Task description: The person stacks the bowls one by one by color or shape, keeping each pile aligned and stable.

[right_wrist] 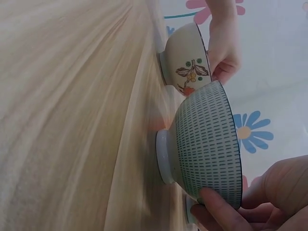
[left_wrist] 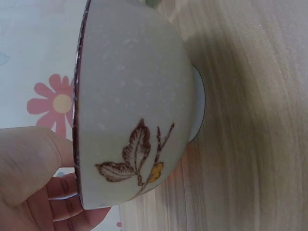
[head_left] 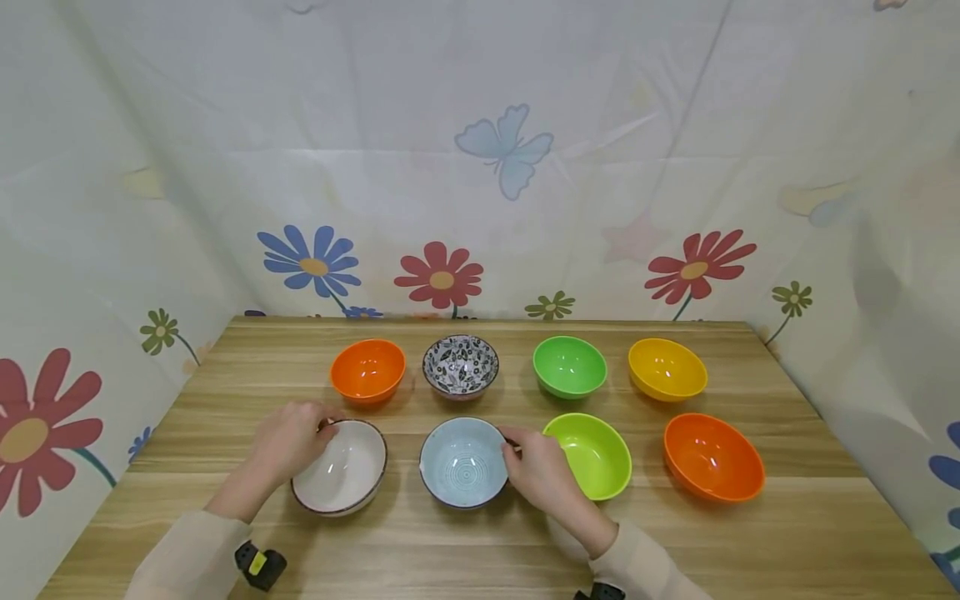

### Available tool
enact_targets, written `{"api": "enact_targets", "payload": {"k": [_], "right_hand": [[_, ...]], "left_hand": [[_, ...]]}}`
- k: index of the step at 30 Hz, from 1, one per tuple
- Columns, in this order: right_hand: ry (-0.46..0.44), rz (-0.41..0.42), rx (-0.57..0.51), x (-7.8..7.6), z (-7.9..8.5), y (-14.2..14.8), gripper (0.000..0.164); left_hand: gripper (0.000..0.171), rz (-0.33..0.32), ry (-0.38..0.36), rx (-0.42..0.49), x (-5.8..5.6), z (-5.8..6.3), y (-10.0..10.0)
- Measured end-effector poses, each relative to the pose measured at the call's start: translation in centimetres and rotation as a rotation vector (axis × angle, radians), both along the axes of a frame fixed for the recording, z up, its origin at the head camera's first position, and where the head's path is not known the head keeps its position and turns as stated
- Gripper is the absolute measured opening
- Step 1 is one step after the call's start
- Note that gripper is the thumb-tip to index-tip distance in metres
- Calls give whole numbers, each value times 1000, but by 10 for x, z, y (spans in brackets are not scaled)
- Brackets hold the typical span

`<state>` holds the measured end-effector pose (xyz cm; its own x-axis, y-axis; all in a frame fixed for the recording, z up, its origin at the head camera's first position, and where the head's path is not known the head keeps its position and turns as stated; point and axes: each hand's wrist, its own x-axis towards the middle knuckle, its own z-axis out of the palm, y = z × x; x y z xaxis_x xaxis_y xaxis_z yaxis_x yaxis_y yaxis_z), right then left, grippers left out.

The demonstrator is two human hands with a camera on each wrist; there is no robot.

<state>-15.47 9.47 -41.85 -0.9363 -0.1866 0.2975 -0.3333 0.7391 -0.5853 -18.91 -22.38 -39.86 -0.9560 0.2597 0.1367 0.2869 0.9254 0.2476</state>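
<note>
Left hand (head_left: 294, 437): thumb and fingers bent over the far left rim of the white bowl (head_left: 341, 467), pinching it between them.
White bowl: leftmost in the front row; dark brown rim; the outer wall carries a printed sprig (left_wrist: 137, 154) with brown leaves and yellow berries. I cannot tell whether its foot touches the table.
Right hand (head_left: 542, 467): thumb and fingers close together on the right rim of the blue bowl (head_left: 465, 462), pinching it.
Blue bowl: just right of the white bowl; dark rim, fine rings inside, rows of blue-green dashes outside.
Front row, right: a lime bowl (head_left: 600, 454), partly behind the right hand, then a large orange bowl (head_left: 712, 458).
Back row, left to right: small orange bowl (head_left: 369, 371), black-and-white floral bowl (head_left: 461, 367), green bowl (head_left: 570, 367), yellow bowl (head_left: 667, 369).
Table (head_left: 420, 558): wood-grain top under both rows.
Wrist device (head_left: 258, 567): black, by the left sleeve, bearing a yellow patch too small to read.
Backdrop (head_left: 360, 183): pale cloth printed with flowers and a blue butterfly (head_left: 506, 150).
</note>
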Motion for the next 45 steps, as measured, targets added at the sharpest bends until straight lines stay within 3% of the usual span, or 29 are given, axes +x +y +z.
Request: {"api": "enact_targets", "payload": {"k": [11,21,37,45], "right_hand": [[2,7,-51,2,-1,0,24],[-79,-37,-47,-1,0,-1,25],[-97,-40,-60,-1,-2,0,26],[-54,-50,-40,-2,-6,-1,25]], "left_hand": [[16,50,-10,48,2,-2,-2],[17,113,-17,63,5,-5,-1],[17,164,-32,65,6,-5,1],[19,177,-67,61,6,0,6]]}}
